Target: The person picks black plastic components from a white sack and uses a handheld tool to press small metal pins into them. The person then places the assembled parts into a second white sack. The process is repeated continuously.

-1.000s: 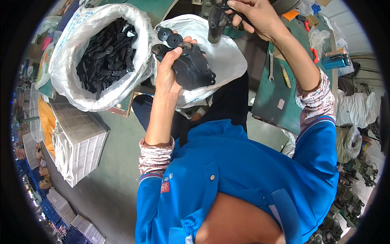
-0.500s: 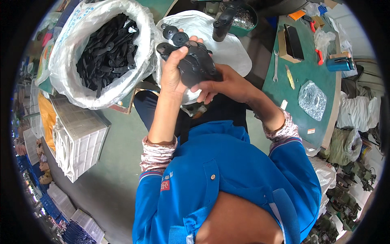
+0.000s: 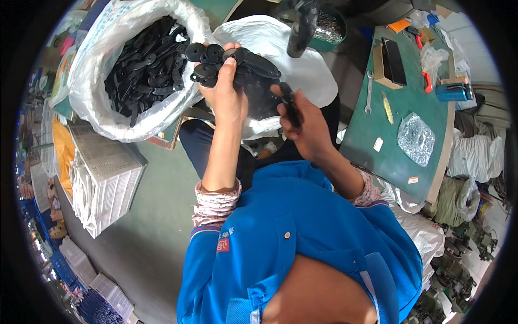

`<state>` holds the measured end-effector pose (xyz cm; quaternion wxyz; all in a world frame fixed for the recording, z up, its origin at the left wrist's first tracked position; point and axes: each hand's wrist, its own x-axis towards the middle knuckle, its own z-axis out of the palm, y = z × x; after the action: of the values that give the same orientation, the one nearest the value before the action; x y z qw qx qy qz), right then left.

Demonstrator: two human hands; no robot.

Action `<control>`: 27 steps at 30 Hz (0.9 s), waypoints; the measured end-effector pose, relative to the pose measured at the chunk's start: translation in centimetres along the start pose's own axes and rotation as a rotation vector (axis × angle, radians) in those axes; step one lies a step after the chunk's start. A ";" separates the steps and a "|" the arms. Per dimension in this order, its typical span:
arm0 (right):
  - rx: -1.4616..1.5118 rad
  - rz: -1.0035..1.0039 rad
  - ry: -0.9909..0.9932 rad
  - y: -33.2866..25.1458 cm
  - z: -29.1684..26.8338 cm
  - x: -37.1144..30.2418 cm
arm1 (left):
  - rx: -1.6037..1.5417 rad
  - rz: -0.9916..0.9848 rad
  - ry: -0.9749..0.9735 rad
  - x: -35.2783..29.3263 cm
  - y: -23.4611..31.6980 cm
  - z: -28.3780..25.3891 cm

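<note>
My left hand [image 3: 226, 102] is closed round a stack of black plastic parts [image 3: 258, 65], long flat pieces with round disc-shaped ends, and its thumb presses on top. The discs stick out past the fingers on the left. Just right of the stack, my right hand [image 3: 312, 128] pinches a single black plastic part [image 3: 290, 105], seen edge-on and apart from the others. Both hands are above my lap, in front of a white-lined container [image 3: 319, 78]. A white plastic bag [image 3: 86, 89] at the left holds a heap of similar black parts [image 3: 145, 70].
Behind the hands stand a dark upright machine part [image 3: 301, 35] and a green tub [image 3: 324, 44] of small metal pieces. A wrench [image 3: 369, 94], a yellow knife [image 3: 387, 108] and a clear plastic bag [image 3: 415, 139] lie on the right-hand green table [image 3: 361, 132]. A grey crate [image 3: 116, 173] stands left.
My right hand has come away from the stack, toward me and rightward, and now has one black part in its fingers. The stack in my left hand has turned, its discs spreading leftward.
</note>
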<state>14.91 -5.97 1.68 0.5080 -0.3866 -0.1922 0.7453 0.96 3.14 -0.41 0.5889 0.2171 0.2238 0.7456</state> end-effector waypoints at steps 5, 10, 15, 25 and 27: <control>-0.019 -0.045 0.027 2.3 -0.2 1.3 | 0.213 0.138 -0.051 -0.8 -0.7 1.4; -0.047 -0.055 0.069 1.5 -0.1 1.5 | 0.151 0.100 -0.014 -1.3 -0.9 1.0; -0.038 -0.038 0.065 0.1 -1.0 1.0 | -0.002 0.060 -0.023 -1.0 -0.1 1.5; -0.340 -0.411 0.094 -5.4 -4.0 1.8 | -0.017 0.006 0.064 -0.6 0.9 0.8; -0.545 -0.538 0.156 -9.4 -2.5 2.0 | 0.007 -0.023 0.040 -0.4 0.8 0.5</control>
<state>22.17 -0.60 5.75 0.5771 -0.4986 -0.4384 0.4755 0.71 2.60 0.45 0.5922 0.2019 0.2406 0.7421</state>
